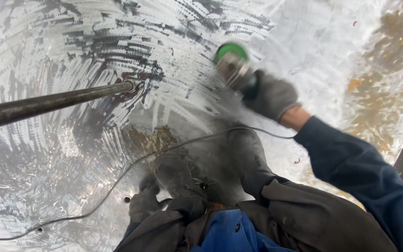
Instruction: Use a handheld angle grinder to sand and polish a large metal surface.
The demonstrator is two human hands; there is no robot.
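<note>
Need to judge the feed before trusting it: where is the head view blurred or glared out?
Head view: the grinder and gloved right hand are motion-blurred; dust haze softens the boots; the metal sheet glares white at upper right; wide-lens distortion bends the edges; the pipe stays fairly sharp.

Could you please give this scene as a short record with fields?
Surface: curved metal sheet with swirled grinding marks and rust patches
Right hand: grey glove, gripping the angle grinder with green guard, disc against the metal
Left hand: dark glove, resting low on the metal near a small hole
Cable: thin, runs across the metal towards the grinder
Pipe: dark, enters from the left
Boots: dusty
</note>
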